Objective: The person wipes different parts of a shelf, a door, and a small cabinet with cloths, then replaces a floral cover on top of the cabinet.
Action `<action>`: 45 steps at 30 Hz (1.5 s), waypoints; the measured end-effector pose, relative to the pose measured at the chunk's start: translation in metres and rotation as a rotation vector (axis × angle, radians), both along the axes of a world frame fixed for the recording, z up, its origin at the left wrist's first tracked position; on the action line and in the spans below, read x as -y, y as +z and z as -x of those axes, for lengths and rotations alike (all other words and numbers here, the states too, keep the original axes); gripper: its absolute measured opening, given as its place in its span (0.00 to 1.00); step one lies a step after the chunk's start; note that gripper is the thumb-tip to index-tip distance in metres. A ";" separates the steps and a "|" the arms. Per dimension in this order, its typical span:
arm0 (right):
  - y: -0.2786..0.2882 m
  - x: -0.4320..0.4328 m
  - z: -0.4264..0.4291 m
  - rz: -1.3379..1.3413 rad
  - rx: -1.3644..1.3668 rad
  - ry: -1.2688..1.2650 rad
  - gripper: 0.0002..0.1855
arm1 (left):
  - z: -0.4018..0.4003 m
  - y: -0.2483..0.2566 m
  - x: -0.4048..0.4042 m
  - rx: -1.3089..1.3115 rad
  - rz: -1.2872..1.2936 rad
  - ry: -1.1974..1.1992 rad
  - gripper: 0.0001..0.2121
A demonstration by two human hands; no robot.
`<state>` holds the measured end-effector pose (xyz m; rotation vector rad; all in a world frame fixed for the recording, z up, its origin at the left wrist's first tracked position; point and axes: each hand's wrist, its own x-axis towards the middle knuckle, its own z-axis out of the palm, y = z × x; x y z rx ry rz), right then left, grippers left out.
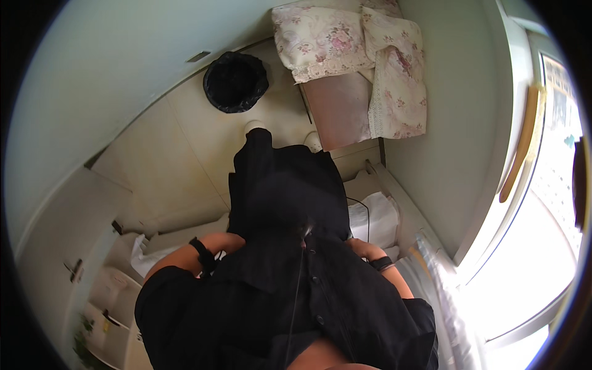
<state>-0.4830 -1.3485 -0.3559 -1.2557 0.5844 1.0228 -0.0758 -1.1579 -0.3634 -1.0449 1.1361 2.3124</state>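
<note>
My left hand is at the left side of my waist, its fingers hidden by the black clothing. On the right side, my right hand rests against the same dark cloth, fingers also out of sight. Each wrist wears a black band. A thin cord hangs down the buttoned shirt front to a small blurred object near my waist. White cloth lies just beyond my right hand, with a dark cable curving over it. Whether either hand grips anything cannot be seen.
A bin with a black liner stands on the tiled floor by the wall. Floral lace-edged fabric partly covers a box-like brownish piece ahead. A bright window is at right, a door with a handle at left.
</note>
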 end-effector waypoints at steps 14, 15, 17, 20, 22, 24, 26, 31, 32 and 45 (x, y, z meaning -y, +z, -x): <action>-0.111 0.061 -0.147 1.475 0.129 -0.997 0.21 | -0.034 -0.116 0.215 0.570 1.321 0.146 0.11; -0.123 0.073 -0.157 1.419 0.210 -0.922 0.22 | -0.027 -0.128 0.239 0.518 1.508 0.220 0.12; -0.158 0.093 -0.160 1.386 0.275 -0.621 0.25 | -0.010 -0.148 0.286 0.463 1.742 0.238 0.15; -0.192 0.133 -0.130 1.533 0.329 -0.403 0.27 | 0.003 -0.185 0.334 0.527 1.792 0.023 0.21; -0.208 0.166 -0.103 1.642 0.367 -0.450 0.26 | -0.005 -0.204 0.364 0.599 1.875 -0.143 0.24; -0.218 0.200 -0.081 1.801 0.310 -0.417 0.24 | -0.021 -0.215 0.392 0.732 1.930 -0.122 0.24; -0.230 0.239 -0.062 1.934 0.191 -0.403 0.22 | -0.040 -0.230 0.421 0.811 1.987 0.033 0.24; -0.240 0.259 -0.076 1.934 0.202 -0.563 0.22 | -0.043 -0.239 0.443 0.773 2.037 0.168 0.22; -0.237 0.239 -0.097 1.846 0.265 -0.564 0.22 | -0.047 -0.241 0.440 0.740 2.041 0.212 0.21; -0.173 0.157 -0.147 1.521 0.020 -0.883 0.12 | -0.055 -0.249 0.442 0.716 2.136 0.225 0.18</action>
